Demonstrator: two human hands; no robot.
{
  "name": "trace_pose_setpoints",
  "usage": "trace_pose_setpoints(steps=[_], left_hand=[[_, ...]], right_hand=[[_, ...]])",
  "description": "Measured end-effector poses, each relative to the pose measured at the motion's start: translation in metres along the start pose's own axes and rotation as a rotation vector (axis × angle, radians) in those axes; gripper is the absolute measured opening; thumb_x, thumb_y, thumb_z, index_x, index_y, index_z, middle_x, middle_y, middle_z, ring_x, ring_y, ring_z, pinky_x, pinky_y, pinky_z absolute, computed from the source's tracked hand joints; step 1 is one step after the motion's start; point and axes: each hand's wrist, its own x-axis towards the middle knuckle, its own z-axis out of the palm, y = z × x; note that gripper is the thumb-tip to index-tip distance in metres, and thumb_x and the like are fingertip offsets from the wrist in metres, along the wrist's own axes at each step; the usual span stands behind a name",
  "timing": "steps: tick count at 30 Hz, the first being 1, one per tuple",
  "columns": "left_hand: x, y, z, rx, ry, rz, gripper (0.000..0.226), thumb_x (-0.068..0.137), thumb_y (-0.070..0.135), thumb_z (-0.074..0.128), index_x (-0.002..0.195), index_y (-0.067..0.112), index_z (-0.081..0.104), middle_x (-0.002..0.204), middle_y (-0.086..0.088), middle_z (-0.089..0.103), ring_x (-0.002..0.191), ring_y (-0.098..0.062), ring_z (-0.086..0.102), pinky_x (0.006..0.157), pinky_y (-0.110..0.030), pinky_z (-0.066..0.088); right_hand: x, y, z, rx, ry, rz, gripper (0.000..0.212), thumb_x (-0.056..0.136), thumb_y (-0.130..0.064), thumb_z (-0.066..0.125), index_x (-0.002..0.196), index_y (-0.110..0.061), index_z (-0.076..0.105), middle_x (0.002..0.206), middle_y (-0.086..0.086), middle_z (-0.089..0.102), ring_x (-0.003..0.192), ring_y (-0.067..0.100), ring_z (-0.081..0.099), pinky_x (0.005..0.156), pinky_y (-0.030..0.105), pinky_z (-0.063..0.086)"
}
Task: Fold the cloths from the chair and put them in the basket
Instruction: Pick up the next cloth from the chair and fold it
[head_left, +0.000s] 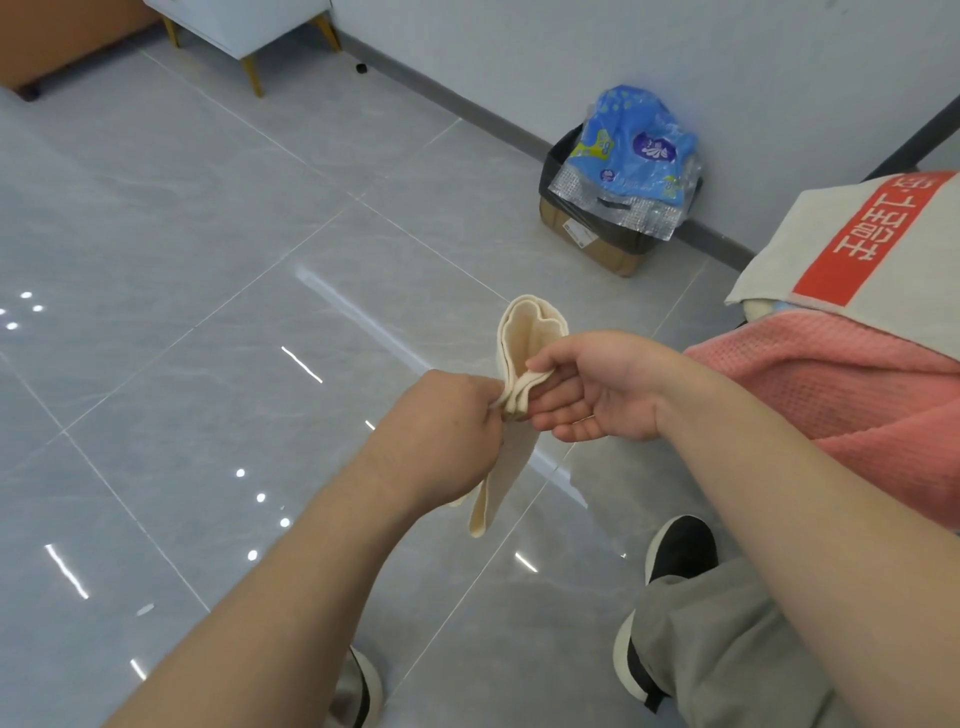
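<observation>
Glossy grey tile floor (208, 260) | left hand (441, 431), right hand (602, 384): fingers (556, 399) pinch cream cloth (524, 332), looped, seemingly doubled.

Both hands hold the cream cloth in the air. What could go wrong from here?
The cream cloth is pinched only at its middle by the left hand and right hand, so the loop above may fall open. Its loose end hangs over the floor and could get dirty if the grip slips.

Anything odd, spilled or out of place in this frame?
Only the cardboard box by the wall: a blue plastic wrapper bulges over its rim. The left hand and right hand hold the cream cloth; nothing looks spilled or damaged.
</observation>
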Motion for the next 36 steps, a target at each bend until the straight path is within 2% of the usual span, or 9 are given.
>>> trace_pose_setpoints(steps=[6,10,14,16,19,23,27,32,36], left_hand=[[0.004,0.001,0.001,-0.088,0.067,-0.024,0.027,0.096,0.021,0.047,0.075,0.011,0.062,0.056,0.001,0.05,0.051,-0.013,0.043,0.047,-0.021,0.031],[0.003,0.003,0.007,-0.079,0.057,0.022,0.029,0.099,0.024,0.046,0.077,0.011,0.058,0.058,0.002,0.051,0.054,-0.013,0.045,0.051,-0.024,0.033],[0.001,0.004,0.01,-0.095,0.005,0.075,0.031,0.089,0.058,0.056,0.096,0.03,0.066,0.075,0.01,0.068,0.07,-0.005,0.063,0.063,-0.026,0.051],[0.002,0.003,0.011,-0.028,0.033,0.084,0.037,0.082,0.064,0.063,0.101,0.031,0.065,0.079,0.011,0.069,0.075,-0.005,0.063,0.067,-0.031,0.053],[0.006,0.002,0.012,0.041,0.117,0.053,0.035,0.087,0.058,0.063,0.095,0.024,0.064,0.073,0.008,0.065,0.069,-0.01,0.06,0.062,-0.034,0.05],[0.007,0.004,0.009,0.049,0.113,0.042,0.019,0.09,0.035,0.056,0.091,0.018,0.065,0.069,0.003,0.063,0.067,-0.017,0.059,0.062,-0.037,0.05],[0.005,0.006,0.004,0.072,0.086,0.039,0.017,0.085,0.025,0.053,0.09,0.017,0.067,0.073,0.001,0.063,0.07,-0.019,0.058,0.062,-0.037,0.049],[0.003,0.004,0.002,0.025,0.045,0.071,0.024,0.082,0.019,0.055,0.099,0.023,0.072,0.087,0.004,0.066,0.081,-0.016,0.058,0.066,-0.031,0.047],[0.003,-0.005,-0.006,0.062,0.028,0.007,0.026,0.082,0.014,0.054,0.1,0.023,0.07,0.09,0.003,0.063,0.086,-0.019,0.058,0.068,-0.032,0.049]], right_hand=[[-0.002,0.001,0.003,-0.051,-0.006,0.023,0.024,0.095,-0.025,0.057,0.089,-0.006,0.071,0.087,0.012,0.077,0.074,0.022,0.072,0.072,0.033,0.055],[0.0,0.001,0.002,-0.005,0.017,0.018,0.022,0.095,-0.024,0.059,0.081,-0.008,0.067,0.079,0.011,0.075,0.071,0.023,0.071,0.072,0.033,0.055],[0.0,0.002,-0.001,0.034,0.005,0.018,0.021,0.095,-0.024,0.06,0.087,-0.007,0.069,0.083,0.012,0.075,0.072,0.024,0.072,0.073,0.034,0.058],[0.001,0.002,-0.001,0.061,-0.011,0.024,0.022,0.095,-0.024,0.059,0.093,-0.005,0.071,0.092,0.014,0.076,0.079,0.026,0.073,0.079,0.036,0.059],[0.002,0.003,0.0,0.074,-0.033,0.02,0.023,0.096,-0.024,0.058,0.092,-0.006,0.07,0.091,0.014,0.077,0.08,0.025,0.073,0.078,0.035,0.058],[0.003,0.003,0.002,-0.014,-0.04,0.041,0.027,0.095,-0.027,0.057,0.093,-0.006,0.072,0.09,0.011,0.077,0.08,0.022,0.073,0.077,0.033,0.056],[0.005,0.007,0.005,-0.33,0.122,0.054,0.032,0.086,-0.03,0.058,0.099,-0.005,0.073,0.085,0.008,0.078,0.076,0.023,0.074,0.075,0.032,0.057],[0.01,0.015,-0.002,-0.919,0.435,0.024,0.015,0.081,-0.016,0.052,0.075,-0.008,0.063,0.071,0.008,0.068,0.065,0.026,0.07,0.068,0.036,0.061],[0.015,0.015,-0.013,-0.805,0.339,0.108,0.019,0.089,-0.013,0.059,0.089,0.001,0.07,0.078,0.011,0.075,0.066,0.025,0.073,0.066,0.037,0.062]])
